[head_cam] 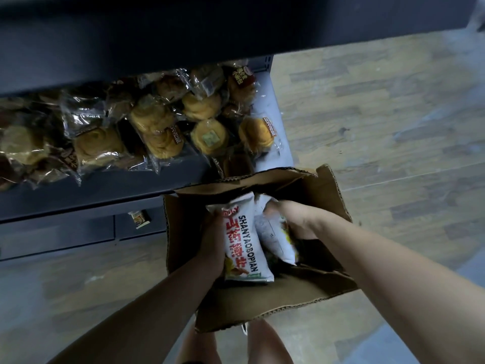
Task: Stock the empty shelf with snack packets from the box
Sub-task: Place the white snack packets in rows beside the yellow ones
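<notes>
White packet (pixel 242 240) with red and black lettering; brown cardboard box (pixel 275 298); grey-brown wood-grain floor (pixel 380 114).

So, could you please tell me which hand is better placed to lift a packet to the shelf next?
Left, probably: the left hand grips the labelled packet, nearer the shelf.
</notes>
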